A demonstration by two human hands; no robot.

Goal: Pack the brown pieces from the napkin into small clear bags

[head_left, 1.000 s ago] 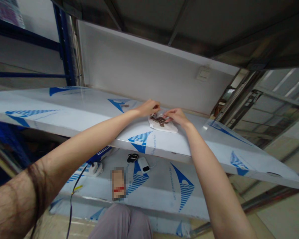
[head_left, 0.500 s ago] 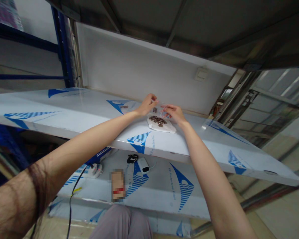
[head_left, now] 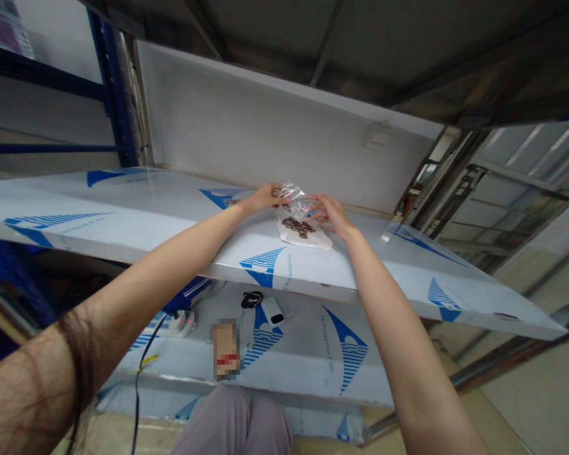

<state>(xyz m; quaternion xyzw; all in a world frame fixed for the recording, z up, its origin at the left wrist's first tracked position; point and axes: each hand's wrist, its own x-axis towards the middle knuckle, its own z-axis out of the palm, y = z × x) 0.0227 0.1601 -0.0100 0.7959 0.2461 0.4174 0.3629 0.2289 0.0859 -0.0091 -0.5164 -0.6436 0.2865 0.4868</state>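
Observation:
Between my hands a clear plastic bag (head_left: 293,194) stands up off the shelf, catching the light. My left hand (head_left: 269,196) pinches its left side. My right hand (head_left: 330,213) has its fingers closed on the bag's right edge, with some fingers curled loosely below. Just in front of the bag lies a white cloth-like pad or pouch (head_left: 313,240), with a heap of small dark brown pieces (head_left: 299,227) on it. Their exact kind is too small to tell. Left of my left hand, a little brown item (head_left: 232,202) rests on the shelf.
The shelf (head_left: 171,234) is covered in blue-printed protective film. A lower shelf (head_left: 308,354) bears a white device (head_left: 272,311), a coiled black cable (head_left: 251,299), a plugged-in power strip (head_left: 183,323) and a blurred-out tan item (head_left: 226,347). A metal shelf underside (head_left: 360,57) hangs low overhead.
My left hand has shifted slightly left and lower, and the clear bag now shows raised and spread between both hands. The heap of brown pieces stays on the white pad.

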